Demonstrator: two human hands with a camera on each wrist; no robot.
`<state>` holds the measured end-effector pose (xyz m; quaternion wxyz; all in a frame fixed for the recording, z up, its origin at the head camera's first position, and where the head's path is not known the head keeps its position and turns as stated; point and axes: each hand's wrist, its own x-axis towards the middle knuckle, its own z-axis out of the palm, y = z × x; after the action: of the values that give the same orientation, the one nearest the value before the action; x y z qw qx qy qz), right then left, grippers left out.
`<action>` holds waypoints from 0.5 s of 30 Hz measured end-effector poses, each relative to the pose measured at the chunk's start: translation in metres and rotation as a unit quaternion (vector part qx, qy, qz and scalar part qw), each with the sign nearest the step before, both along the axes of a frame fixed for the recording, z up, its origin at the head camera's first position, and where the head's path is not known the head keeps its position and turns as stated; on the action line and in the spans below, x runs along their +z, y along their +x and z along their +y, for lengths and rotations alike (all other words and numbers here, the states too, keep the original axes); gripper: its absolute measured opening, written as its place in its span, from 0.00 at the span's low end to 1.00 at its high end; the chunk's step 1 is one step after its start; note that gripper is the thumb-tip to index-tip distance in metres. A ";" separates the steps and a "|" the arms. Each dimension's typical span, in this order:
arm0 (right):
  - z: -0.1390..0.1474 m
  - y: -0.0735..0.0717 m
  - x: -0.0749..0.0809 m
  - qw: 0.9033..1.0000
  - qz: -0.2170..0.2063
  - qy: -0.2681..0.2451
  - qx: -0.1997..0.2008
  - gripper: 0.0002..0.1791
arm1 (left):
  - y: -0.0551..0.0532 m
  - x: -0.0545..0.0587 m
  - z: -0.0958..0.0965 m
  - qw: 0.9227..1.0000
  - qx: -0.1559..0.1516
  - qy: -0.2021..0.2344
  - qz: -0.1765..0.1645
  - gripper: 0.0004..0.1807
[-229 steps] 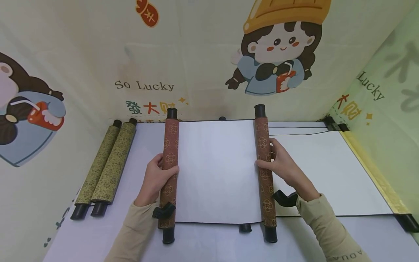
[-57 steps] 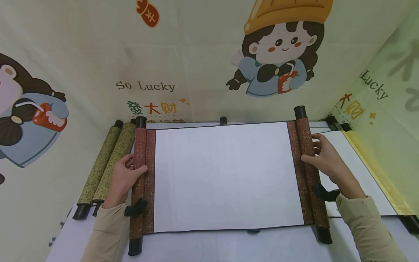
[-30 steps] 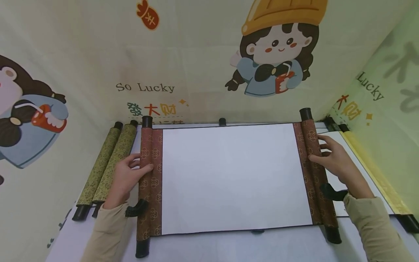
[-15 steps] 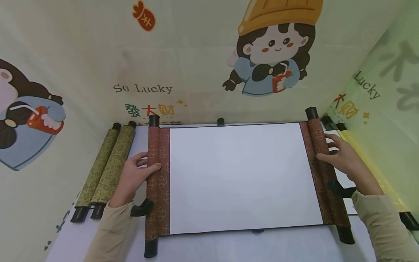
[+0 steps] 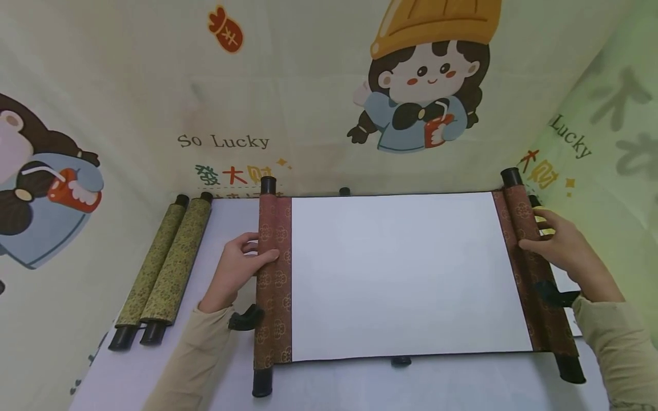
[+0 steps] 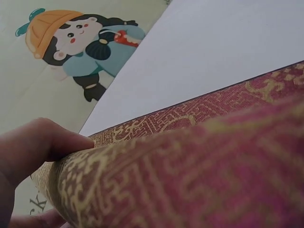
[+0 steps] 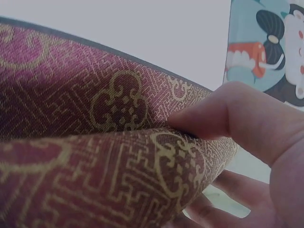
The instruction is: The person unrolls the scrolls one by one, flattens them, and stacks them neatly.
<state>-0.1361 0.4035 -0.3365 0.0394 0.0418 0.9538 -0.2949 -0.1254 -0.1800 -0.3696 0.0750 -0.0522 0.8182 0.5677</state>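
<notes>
Here, hands (image 5: 239,268) (image 5: 570,251) grip scroll (image 5: 406,279); "So Lucky" (image 5: 223,141) behind, lowest txt (image 5: 233,194) unclear.

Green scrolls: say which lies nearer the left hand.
The green scroll on the right of the pair, lying between the left hand and the other scroll.

the white sheet (image 5: 401,274) before you looks like smooth, matt paper. your red scroll wrapping (image 5: 265,285) looks like woven brocade cloth, finely ribbed, its gold pattern (image 7: 183,161) faintly shiny. you see smooth, slightly glossy black end knobs (image 5: 262,383), seemingly plastic. your sleeve (image 5: 192,359) looks like creased, matt cloth.
</notes>
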 end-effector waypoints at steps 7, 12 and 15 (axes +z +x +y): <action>0.018 -0.006 0.006 0.999 0.000 0.036 -0.010 0.44 | -0.006 -0.003 0.019 1.000 -0.007 0.020 -0.009 0.35; 0.032 -0.009 0.008 0.998 -0.010 0.057 -0.021 0.45 | -0.010 -0.006 0.036 0.999 -0.016 0.038 -0.013 0.35; 0.037 -0.011 0.007 0.997 -0.015 0.069 -0.035 0.46 | -0.012 -0.009 0.045 0.999 -0.021 0.045 -0.010 0.35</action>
<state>-0.1467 0.4410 -0.3295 0.0404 0.0825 0.9692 -0.2285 -0.1373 -0.1348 -0.3782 0.0972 -0.0375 0.7917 0.6019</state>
